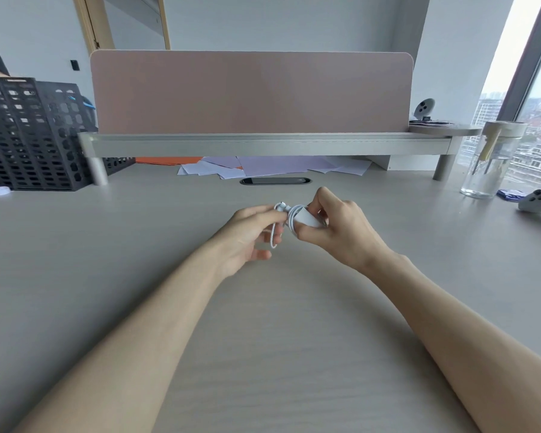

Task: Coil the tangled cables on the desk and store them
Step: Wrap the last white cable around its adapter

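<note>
Pale desk (107,276) stretches bare in front of me, with a shelf riser (263,144) and loose papers (263,167) at the back. Both my forearms reach forward and meet above the middle of it, so the work stays clear of the surface. My right hand (338,229) is clamped on the white charger block (308,218), thumb below and fingers curled over, to keep it steady as a core. My left hand (247,235) pinches the white cable (278,214) near its plug, palm turned inward, with 1 slack loop hanging below. I judge the winding nearly done.
</note>
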